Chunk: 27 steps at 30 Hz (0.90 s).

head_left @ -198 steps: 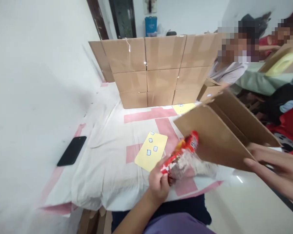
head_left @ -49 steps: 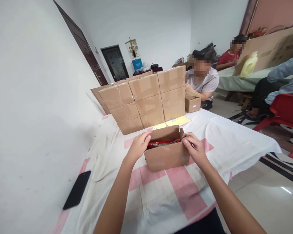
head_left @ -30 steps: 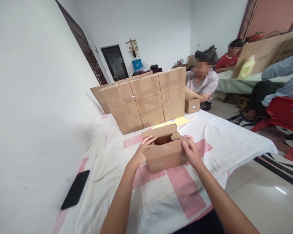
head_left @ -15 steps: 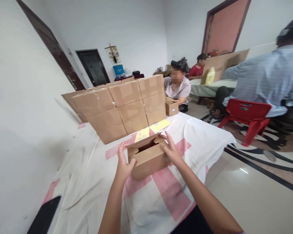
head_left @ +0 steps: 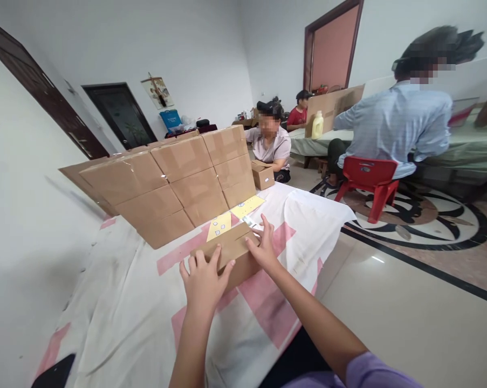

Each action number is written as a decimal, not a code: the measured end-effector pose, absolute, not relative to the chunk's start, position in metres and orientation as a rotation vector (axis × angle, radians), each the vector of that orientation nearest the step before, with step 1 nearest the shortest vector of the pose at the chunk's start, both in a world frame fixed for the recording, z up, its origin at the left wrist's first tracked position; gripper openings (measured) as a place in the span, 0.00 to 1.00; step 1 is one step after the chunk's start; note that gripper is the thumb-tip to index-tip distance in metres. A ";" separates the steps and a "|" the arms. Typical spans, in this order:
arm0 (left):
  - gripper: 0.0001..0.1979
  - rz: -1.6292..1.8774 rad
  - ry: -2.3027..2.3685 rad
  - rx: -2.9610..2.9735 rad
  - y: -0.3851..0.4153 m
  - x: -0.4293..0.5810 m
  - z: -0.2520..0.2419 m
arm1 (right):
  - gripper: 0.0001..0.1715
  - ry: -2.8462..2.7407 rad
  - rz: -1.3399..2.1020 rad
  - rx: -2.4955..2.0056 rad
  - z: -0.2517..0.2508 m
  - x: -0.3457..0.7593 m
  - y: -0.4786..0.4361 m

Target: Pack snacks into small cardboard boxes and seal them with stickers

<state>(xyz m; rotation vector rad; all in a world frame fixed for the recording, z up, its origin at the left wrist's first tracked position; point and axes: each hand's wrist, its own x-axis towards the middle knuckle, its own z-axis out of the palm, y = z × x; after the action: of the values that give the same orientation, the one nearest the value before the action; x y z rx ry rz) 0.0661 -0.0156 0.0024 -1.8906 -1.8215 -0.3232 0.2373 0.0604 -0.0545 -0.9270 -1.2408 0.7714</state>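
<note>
A small cardboard box (head_left: 235, 245) lies in front of me on the cloth-covered table, its lid folded down over the top. My left hand (head_left: 205, 275) rests on the left part of the lid, open with its fingers spread. At the right end of the box is my right hand (head_left: 263, 248), fingers apart and the thumb touching the lid near its corner. Just beyond the box lie yellow printed sheets (head_left: 247, 206) and a small pale slip (head_left: 249, 222). Whatever is inside the box is hidden by the lid.
A wall of stacked cardboard boxes (head_left: 178, 183) stands behind the sheets, with a smaller box (head_left: 262, 176) at its right. A dark phone-like slab (head_left: 55, 373) lies at the lower left. People sit beyond, one on a red chair (head_left: 368, 175). The table's cloth (head_left: 308, 215) ends at right.
The lid, raised before, now lies over the box's opening. My left hand has shifted from the box's left end onto the lid. The view has turned right.
</note>
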 end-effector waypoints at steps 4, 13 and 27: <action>0.31 -0.341 -1.802 -1.932 -0.022 0.070 -0.003 | 0.40 -1.222 0.950 -0.845 -0.056 0.233 0.068; 0.32 -0.300 -1.898 -1.993 -0.029 0.074 -0.014 | 0.30 -1.323 1.102 -0.761 -0.052 0.250 0.094; 0.31 -0.388 -1.944 -1.951 -0.018 0.032 -0.016 | 0.06 -1.544 1.171 -1.882 -0.033 0.274 0.215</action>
<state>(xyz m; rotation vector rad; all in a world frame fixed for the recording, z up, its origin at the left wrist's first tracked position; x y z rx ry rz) 0.0320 -0.0183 -0.0155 -1.9508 -1.9436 -0.3881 0.2739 0.2146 -0.0331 -1.8821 -1.5445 1.1711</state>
